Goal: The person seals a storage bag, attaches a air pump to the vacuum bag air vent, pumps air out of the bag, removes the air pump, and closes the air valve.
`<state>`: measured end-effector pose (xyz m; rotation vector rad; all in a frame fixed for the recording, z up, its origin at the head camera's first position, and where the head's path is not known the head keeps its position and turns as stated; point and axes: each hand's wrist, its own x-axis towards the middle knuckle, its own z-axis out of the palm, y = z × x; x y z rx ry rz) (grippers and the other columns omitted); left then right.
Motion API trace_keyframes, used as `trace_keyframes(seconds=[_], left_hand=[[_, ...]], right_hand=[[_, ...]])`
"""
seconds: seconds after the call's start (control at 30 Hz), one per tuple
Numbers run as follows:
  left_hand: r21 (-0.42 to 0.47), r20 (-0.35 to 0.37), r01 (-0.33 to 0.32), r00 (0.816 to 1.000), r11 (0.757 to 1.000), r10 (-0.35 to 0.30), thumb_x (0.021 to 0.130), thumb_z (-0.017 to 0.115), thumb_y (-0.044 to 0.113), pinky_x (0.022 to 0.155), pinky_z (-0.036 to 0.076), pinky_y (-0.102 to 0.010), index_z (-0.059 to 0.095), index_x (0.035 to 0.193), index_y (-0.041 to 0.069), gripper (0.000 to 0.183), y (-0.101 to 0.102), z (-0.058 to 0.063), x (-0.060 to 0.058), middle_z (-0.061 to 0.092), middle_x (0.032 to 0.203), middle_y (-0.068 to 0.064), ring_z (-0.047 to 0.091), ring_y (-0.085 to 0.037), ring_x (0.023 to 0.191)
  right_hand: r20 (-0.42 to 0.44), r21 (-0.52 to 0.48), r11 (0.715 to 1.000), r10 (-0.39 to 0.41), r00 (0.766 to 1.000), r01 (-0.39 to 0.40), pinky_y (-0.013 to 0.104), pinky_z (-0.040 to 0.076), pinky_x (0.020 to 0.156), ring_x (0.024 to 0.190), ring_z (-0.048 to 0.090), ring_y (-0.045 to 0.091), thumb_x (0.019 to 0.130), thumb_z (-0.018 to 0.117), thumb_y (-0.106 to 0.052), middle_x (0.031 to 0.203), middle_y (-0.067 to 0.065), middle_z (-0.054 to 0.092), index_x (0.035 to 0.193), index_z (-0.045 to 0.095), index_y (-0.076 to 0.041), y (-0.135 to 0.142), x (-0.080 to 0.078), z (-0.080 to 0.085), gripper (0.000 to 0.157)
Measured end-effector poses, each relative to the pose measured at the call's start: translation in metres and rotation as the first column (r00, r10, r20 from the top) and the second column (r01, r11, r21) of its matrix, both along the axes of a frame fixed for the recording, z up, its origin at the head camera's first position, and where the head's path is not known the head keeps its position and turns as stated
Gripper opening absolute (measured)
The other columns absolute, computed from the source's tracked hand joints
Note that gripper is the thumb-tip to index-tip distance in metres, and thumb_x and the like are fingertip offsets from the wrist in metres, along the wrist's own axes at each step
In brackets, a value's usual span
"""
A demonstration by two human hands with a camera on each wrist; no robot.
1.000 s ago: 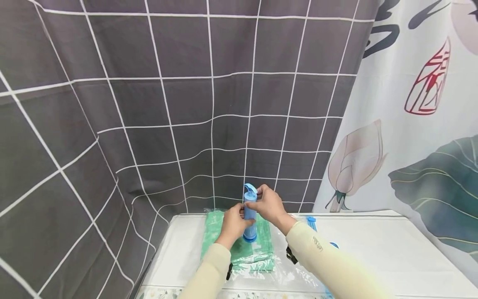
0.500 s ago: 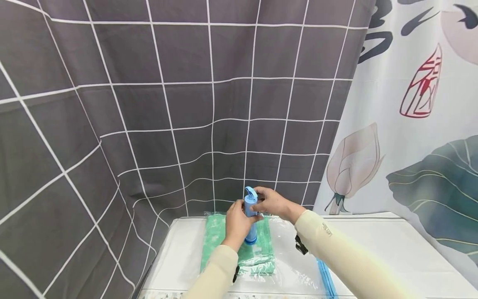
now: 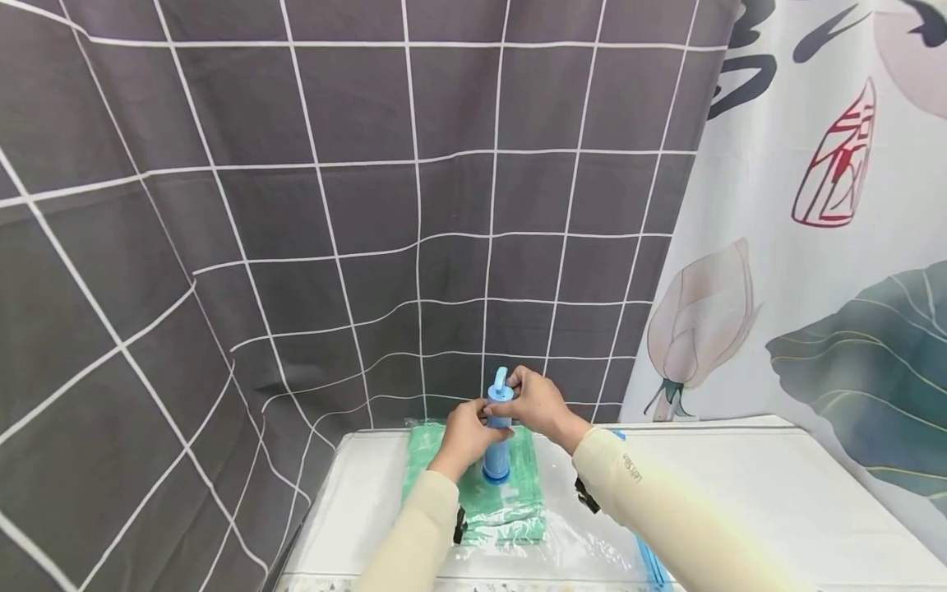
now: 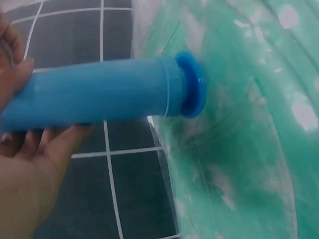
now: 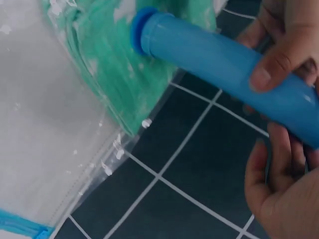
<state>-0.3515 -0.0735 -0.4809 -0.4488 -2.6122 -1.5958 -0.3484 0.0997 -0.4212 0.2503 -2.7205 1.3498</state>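
Note:
Both hands are round a blue hand pump (image 3: 498, 448), which stands nearly upright over the clear plastic bag (image 3: 580, 514) holding folded green cloth (image 3: 518, 506). My left hand (image 3: 466, 437) grips the pump's upper barrel, its thumb lying across the front. Higher up, beside the light-blue handle (image 3: 501, 380), my right hand (image 3: 542, 409) holds the top with thumb and fingers. In the left wrist view the pump's flared base (image 4: 192, 84) is right at the bag's surface over the cloth. The right wrist view shows the left thumb (image 5: 262, 77) pressed on the barrel.
A blue zip strip (image 3: 651, 563) runs along the bag's right side, partly hidden by the right sleeve. The white tabletop (image 3: 755, 493) extends to the right. Behind it hangs a dark grey curtain (image 3: 370, 205) with white grid lines, beside a white flower-printed curtain (image 3: 784, 271).
The pump's handle has turned and now shows a narrower side. Both hands have shifted slightly at the top of the pump and keep their hold.

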Motion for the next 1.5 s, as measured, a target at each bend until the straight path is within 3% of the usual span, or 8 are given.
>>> trace_keyframes(seconds=[0.23, 0.4, 0.53, 0.67, 1.0, 1.17, 1.37, 1.5], left_hand=[[0.025, 0.032, 0.043, 0.999, 0.999, -0.044, 0.097, 0.092, 0.018, 0.111, 0.066, -0.059, 0.077, 0.14, 0.007, 0.047, -0.004, 0.005, 0.0, 0.08, 0.141, -0.016, 0.074, -0.043, 0.137], [-0.006, -0.05, -0.126, 0.991, 0.992, 0.126, 0.091, 0.099, 0.029, 0.11, 0.064, -0.063, 0.064, 0.152, 0.003, 0.075, 0.01, -0.003, 0.013, 0.075, 0.146, -0.021, 0.073, -0.045, 0.134], [-0.028, -0.167, -0.345, 0.927, 0.938, 0.336, 0.085, 0.103, 0.037, 0.094, 0.067, -0.056, 0.069, 0.135, 0.005, 0.069, 0.026, -0.015, 0.02, 0.08, 0.124, -0.016, 0.079, -0.038, 0.113], [-0.043, -0.245, -0.436, 0.877, 0.899, 0.414, 0.083, 0.104, 0.037, 0.088, 0.068, -0.055, 0.073, 0.124, 0.007, 0.06, 0.032, -0.022, 0.022, 0.082, 0.115, -0.013, 0.081, -0.038, 0.104], [-0.028, -0.066, -0.162, 0.985, 0.986, 0.16, 0.09, 0.097, 0.015, 0.098, 0.071, -0.055, 0.076, 0.134, 0.001, 0.051, 0.006, -0.01, 0.012, 0.084, 0.126, -0.022, 0.082, -0.041, 0.119], [0.048, 0.093, -0.018, 0.996, 0.999, 0.013, 0.09, 0.095, 0.005, 0.107, 0.068, -0.052, 0.076, 0.131, -0.002, 0.046, -0.009, 0.001, 0.004, 0.082, 0.133, -0.021, 0.079, -0.04, 0.129], [0.078, 0.104, 0.043, 0.993, 0.996, -0.051, 0.095, 0.093, 0.011, 0.113, 0.065, -0.057, 0.071, 0.147, 0.001, 0.058, -0.007, 0.001, 0.005, 0.076, 0.145, -0.023, 0.073, -0.044, 0.138], [0.037, 0.037, -0.037, 0.999, 0.999, 0.036, 0.095, 0.096, 0.027, 0.116, 0.062, -0.063, 0.06, 0.16, 0.005, 0.077, 0.002, -0.007, 0.013, 0.072, 0.153, -0.022, 0.069, -0.045, 0.144]], right_hand=[[0.05, -0.066, 0.995, 0.072, 0.996, -0.068, 0.03, 0.054, 0.07, 0.081, 0.062, 0.016, 0.095, 0.094, -0.023, 0.095, 0.007, 0.066, 0.119, 0.058, -0.005, 0.002, 0.0, 0.001, 0.047], [0.142, -0.212, 0.952, 0.251, 0.957, -0.219, 0.045, 0.069, 0.102, 0.11, 0.075, 0.02, 0.1, 0.086, -0.009, 0.129, 0.018, 0.073, 0.143, 0.056, 0.003, 0.013, -0.008, 0.006, 0.054], [0.147, -0.23, 0.927, 0.334, 0.931, -0.296, 0.041, 0.068, 0.107, 0.114, 0.076, 0.018, 0.098, 0.082, -0.002, 0.133, 0.021, 0.074, 0.139, 0.061, 0.005, 0.017, -0.013, 0.009, 0.046], [0.115, -0.206, 0.922, 0.355, 0.928, -0.327, 0.03, 0.068, 0.097, 0.102, 0.075, 0.011, 0.097, 0.084, 0.0, 0.12, 0.016, 0.08, 0.124, 0.07, 0.005, 0.015, -0.016, 0.009, 0.031], [0.039, -0.061, 0.991, 0.121, 0.992, -0.119, 0.024, 0.054, 0.069, 0.078, 0.064, 0.011, 0.087, 0.099, -0.019, 0.086, 0.002, 0.073, 0.098, 0.065, -0.008, 0.004, -0.006, 0.004, 0.037], [0.043, -0.045, 0.999, 0.02, 0.999, -0.018, 0.025, 0.044, 0.061, 0.07, 0.053, 0.013, 0.087, 0.099, -0.028, 0.077, -0.003, 0.056, 0.087, 0.057, -0.012, -0.003, -0.002, -0.002, 0.046], [0.088, -0.083, 0.994, 0.079, 0.993, -0.072, 0.032, 0.059, 0.073, 0.085, 0.064, 0.018, 0.095, 0.093, -0.026, 0.097, 0.009, 0.069, 0.115, 0.064, -0.001, 0.004, -0.001, -0.001, 0.044], [0.109, -0.171, 0.959, 0.245, 0.963, -0.225, 0.043, 0.068, 0.097, 0.107, 0.073, 0.018, 0.1, 0.086, -0.015, 0.124, 0.018, 0.076, 0.139, 0.06, 0.004, 0.014, -0.005, 0.005, 0.05]])
